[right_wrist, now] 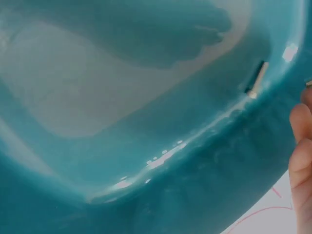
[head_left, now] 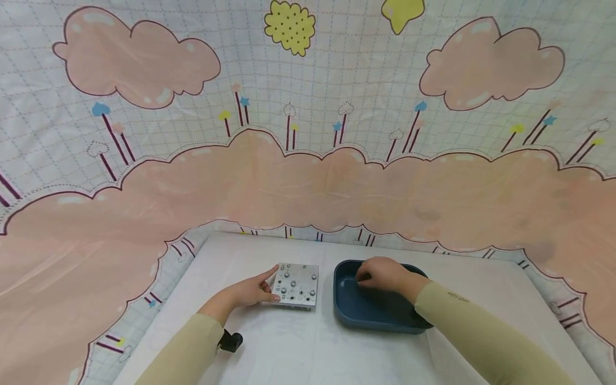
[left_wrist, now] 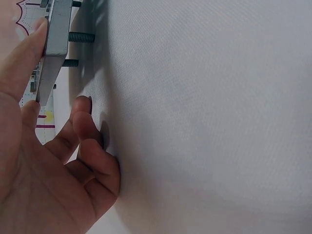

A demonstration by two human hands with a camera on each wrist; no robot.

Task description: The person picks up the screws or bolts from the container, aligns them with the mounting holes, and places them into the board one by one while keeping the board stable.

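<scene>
A square silver metal plate, with several screws in its top, lies at the middle of the white table. My left hand holds its left edge with thumb and index finger; the other fingers curl below. In the left wrist view, threaded screw ends stick out from the plate's underside. My right hand is inside the dark blue tray, fingertips together. At the right wrist view's edge, those fingers pinch a small brass-coloured piece, apparently a screw, mostly out of frame. Another screw lies in the tray.
A small black object sits beside the left sleeve on the white table. Behind the table hangs a patterned cloth with clouds, which also lines the table's sides. The tray stands right of the plate, with a narrow gap between.
</scene>
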